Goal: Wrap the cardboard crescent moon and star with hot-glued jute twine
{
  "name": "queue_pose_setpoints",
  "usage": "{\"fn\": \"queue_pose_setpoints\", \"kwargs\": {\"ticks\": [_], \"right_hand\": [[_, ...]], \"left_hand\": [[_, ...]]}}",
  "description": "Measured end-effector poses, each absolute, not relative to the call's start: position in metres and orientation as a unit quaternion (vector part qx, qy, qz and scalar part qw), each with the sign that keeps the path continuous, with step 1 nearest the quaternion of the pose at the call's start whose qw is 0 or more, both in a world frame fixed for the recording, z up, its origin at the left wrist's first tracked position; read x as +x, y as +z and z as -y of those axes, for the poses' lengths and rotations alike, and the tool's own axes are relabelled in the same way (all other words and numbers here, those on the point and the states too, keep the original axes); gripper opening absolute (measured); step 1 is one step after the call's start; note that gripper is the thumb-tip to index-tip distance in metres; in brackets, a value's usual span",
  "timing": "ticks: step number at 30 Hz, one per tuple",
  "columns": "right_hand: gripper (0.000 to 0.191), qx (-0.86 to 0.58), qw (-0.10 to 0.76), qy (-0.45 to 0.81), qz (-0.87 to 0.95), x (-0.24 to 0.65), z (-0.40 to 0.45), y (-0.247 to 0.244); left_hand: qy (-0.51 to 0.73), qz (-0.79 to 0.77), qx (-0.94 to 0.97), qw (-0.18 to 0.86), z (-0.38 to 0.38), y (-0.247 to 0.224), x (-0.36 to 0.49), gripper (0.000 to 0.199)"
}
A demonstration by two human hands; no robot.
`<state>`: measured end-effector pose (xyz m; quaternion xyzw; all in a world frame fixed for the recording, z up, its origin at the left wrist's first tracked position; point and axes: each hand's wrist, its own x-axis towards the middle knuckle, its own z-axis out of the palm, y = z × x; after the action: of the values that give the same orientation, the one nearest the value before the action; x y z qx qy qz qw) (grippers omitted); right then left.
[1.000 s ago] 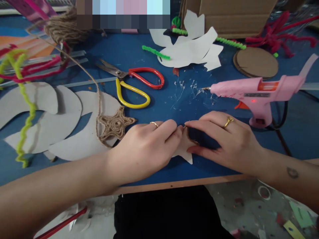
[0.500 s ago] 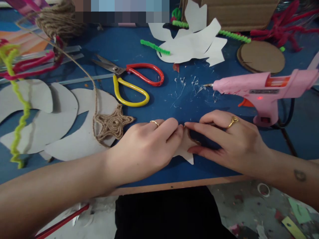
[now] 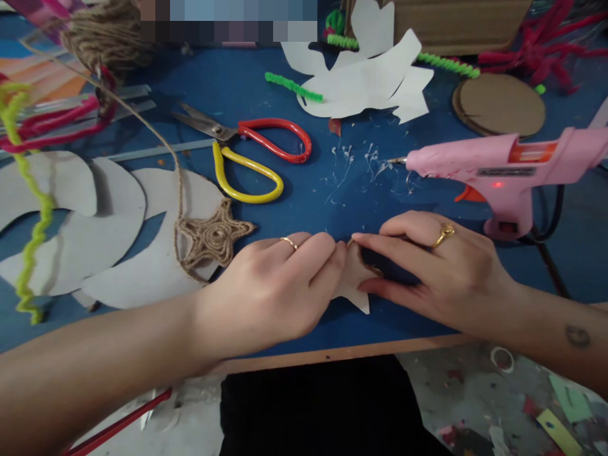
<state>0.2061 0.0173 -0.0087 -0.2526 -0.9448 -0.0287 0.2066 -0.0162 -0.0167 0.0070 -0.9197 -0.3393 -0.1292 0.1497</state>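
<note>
A small cardboard star (image 3: 355, 277) is pinched between the fingertips of the left hand (image 3: 268, 285) and the right hand (image 3: 441, 272), near the front edge of the table (image 3: 342, 354). A jute-wrapped star (image 3: 209, 239) is lying just beside the left hand, and a pink hot glue gun (image 3: 503, 171) is lying just beyond the right hand.

The cardboard star (image 3: 354, 278) is matt, the glue gun (image 3: 494, 168) glossy plastic.
</note>
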Motion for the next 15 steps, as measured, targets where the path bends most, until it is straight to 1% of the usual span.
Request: {"fn": "queue_pose_setpoints", "kwargs": {"ticks": [9,15], "right_hand": [[0.037,-0.247,0.204,-0.033,0.947,0.2089,-0.0165,-0.0095],[0.037,-0.243,0.208,-0.030,0.947,0.2081,-0.0168,-0.0089]], "left_hand": [[-0.175,0.325,-0.917,0.152,0.0216,0.0005,-0.0220,0.029],[-0.142,0.314,-0.927,0.149,0.0217,0.0069,-0.0219,0.032]]}}
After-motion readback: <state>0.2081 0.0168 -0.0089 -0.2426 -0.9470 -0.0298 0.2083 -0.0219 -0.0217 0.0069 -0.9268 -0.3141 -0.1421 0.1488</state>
